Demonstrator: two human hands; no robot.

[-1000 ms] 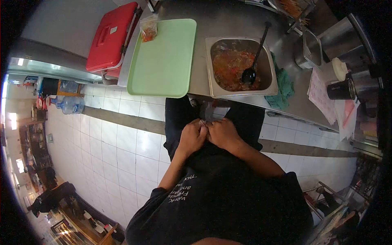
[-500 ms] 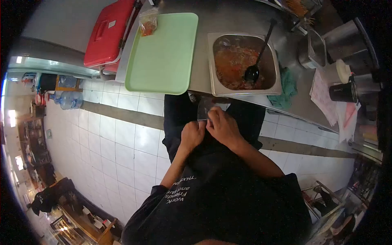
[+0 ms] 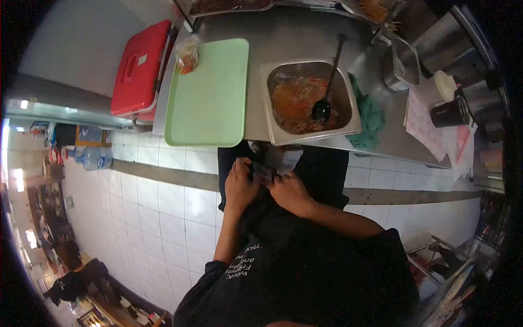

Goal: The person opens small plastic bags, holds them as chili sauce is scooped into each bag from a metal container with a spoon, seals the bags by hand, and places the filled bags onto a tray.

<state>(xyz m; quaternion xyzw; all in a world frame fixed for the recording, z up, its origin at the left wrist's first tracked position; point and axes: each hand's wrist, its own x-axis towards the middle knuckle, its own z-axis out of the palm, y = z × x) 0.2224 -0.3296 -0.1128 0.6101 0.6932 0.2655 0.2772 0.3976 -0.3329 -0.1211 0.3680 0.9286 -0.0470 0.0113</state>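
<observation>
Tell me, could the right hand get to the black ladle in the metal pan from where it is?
Probably yes: the right hand is just below the counter edge, and the ladle stands uncovered in the open pan.

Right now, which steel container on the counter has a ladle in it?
The rectangular steel pan of red sauce, beside the pale green tray; black ladle rests inside.

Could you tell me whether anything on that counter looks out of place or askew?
The green tray sits with its near edge past the counter rim, overhanging the floor. The small filled bag lies half on the tray's corner. Nothing looks spilled.
</observation>
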